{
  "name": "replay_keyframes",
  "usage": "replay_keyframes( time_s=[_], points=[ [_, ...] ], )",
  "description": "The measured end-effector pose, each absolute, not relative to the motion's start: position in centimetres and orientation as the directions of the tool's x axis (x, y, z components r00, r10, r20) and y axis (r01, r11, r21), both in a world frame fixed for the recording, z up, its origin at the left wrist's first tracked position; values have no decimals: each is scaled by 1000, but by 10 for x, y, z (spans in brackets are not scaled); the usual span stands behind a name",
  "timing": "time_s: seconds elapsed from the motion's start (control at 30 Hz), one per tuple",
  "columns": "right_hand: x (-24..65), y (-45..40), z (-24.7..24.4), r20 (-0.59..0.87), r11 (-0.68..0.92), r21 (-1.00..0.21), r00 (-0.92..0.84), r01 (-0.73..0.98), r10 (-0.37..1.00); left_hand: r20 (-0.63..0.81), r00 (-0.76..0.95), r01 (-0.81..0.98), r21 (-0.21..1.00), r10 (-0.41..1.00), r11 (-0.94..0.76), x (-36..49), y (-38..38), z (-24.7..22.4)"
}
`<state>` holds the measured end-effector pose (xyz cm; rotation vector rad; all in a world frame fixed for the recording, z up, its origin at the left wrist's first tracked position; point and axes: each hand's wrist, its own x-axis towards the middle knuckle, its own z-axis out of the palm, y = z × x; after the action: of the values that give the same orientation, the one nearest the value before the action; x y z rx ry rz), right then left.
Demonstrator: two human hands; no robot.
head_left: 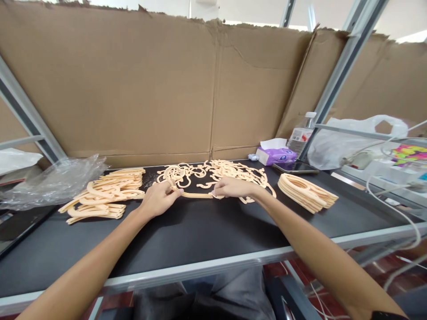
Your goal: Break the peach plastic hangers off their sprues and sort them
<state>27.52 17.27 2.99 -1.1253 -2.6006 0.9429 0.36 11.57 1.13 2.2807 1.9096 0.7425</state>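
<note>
While the left hand (162, 197) and right hand (229, 187) pinched it, a slim, pale-peach bar (196, 195), nearly straight, spanned the gap between them, loose hooks (230, 168) lying just beyond.

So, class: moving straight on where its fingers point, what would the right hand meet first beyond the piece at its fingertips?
Probably the left hand: the right hand points leftward along the piece towards it, though depth is unclear.
</note>
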Motion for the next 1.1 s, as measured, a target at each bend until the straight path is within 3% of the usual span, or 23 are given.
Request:
replay_keyframes(
  time_s=[0.47, 1.1],
  points=[
    [277, 168, 34, -165, 435, -696, -717, 572, 678, 284, 127, 892, 387, 950, -235, 5, 113, 12],
    [272, 170, 38, -201, 475, -587, -687, 655, 698, 280, 139, 890, 386, 950, -244, 5, 113, 13]
  ],
)
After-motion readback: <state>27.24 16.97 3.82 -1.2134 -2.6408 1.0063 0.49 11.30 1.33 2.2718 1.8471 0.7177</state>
